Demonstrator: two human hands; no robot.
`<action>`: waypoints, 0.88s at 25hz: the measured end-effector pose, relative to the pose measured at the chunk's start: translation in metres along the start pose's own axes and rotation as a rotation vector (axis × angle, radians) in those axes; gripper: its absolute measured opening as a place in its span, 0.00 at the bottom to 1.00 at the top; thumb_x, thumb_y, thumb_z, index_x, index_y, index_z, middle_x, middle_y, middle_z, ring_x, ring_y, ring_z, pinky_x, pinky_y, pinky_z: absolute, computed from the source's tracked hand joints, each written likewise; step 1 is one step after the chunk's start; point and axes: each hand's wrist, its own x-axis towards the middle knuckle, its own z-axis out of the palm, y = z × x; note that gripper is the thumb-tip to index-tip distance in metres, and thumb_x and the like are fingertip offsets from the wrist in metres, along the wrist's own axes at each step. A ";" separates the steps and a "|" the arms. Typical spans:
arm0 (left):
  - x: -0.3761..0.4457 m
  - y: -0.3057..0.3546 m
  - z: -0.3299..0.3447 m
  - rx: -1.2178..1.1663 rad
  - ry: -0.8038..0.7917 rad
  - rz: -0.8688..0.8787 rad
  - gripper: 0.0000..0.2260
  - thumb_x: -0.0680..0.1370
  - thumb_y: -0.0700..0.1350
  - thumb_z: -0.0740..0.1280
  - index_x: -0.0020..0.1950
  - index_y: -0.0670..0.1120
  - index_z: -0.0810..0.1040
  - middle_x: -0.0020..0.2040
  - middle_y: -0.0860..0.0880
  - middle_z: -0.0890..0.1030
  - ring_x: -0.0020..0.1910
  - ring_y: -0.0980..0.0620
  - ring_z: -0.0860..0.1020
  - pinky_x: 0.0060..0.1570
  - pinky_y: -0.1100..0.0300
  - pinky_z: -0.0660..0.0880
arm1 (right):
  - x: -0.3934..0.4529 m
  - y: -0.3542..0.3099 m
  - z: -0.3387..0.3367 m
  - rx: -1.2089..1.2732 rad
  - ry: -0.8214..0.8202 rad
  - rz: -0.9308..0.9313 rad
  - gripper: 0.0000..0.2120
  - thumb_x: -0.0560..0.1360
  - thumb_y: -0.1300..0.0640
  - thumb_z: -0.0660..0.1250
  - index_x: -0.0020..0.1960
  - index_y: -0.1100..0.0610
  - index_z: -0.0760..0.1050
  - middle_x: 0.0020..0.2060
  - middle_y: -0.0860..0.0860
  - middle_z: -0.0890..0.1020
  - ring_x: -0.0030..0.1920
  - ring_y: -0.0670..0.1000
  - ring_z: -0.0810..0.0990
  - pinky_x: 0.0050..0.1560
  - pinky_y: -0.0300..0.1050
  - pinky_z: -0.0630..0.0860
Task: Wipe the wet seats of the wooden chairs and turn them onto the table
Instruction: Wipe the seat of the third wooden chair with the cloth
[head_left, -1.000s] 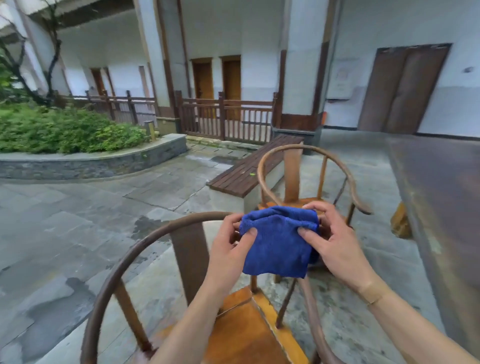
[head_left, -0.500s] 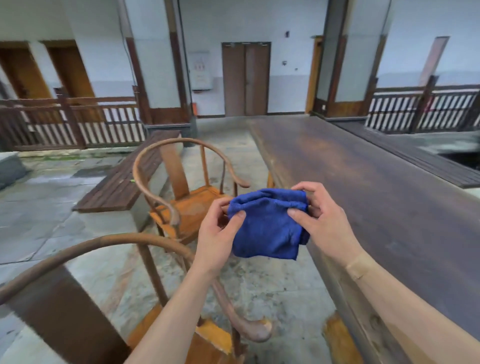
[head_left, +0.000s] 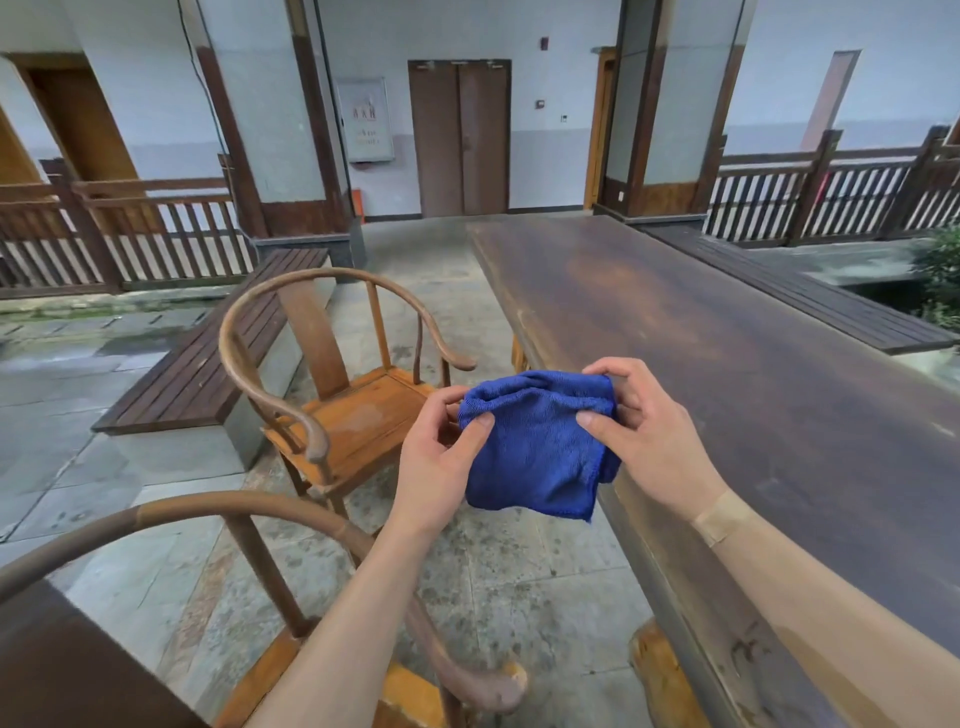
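Holding a folded blue cloth (head_left: 537, 444) in the air beside a long wooden table (head_left: 727, 374), the left hand (head_left: 441, 457) and right hand (head_left: 644, 436) pinch its upper corners, thumbs in front; a round-backed wooden chair (head_left: 332, 384) stands upright on the paving beyond, another (head_left: 156, 597) nearer.

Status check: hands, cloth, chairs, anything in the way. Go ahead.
Left hand and right hand both pinch the blue cloth. Far chair upright, not on the table. Near chair between person and it.
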 end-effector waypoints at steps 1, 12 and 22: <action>0.012 -0.004 0.006 0.011 0.000 0.003 0.09 0.76 0.48 0.70 0.56 0.52 0.79 0.49 0.53 0.84 0.51 0.47 0.79 0.52 0.55 0.75 | 0.011 0.008 -0.004 -0.005 -0.006 -0.003 0.20 0.76 0.62 0.71 0.57 0.39 0.73 0.50 0.45 0.84 0.52 0.57 0.83 0.59 0.62 0.77; 0.162 -0.045 0.095 0.057 0.044 -0.032 0.09 0.75 0.48 0.70 0.54 0.56 0.80 0.50 0.51 0.85 0.52 0.45 0.81 0.55 0.46 0.76 | 0.158 0.089 -0.070 0.042 -0.013 0.014 0.20 0.75 0.62 0.71 0.57 0.39 0.73 0.47 0.43 0.84 0.47 0.58 0.82 0.56 0.61 0.79; 0.239 -0.072 0.129 0.091 0.038 -0.029 0.10 0.75 0.49 0.70 0.56 0.55 0.80 0.51 0.51 0.84 0.54 0.42 0.79 0.57 0.41 0.76 | 0.227 0.130 -0.088 0.050 0.008 0.023 0.20 0.76 0.61 0.71 0.55 0.37 0.73 0.49 0.41 0.84 0.48 0.61 0.80 0.58 0.62 0.77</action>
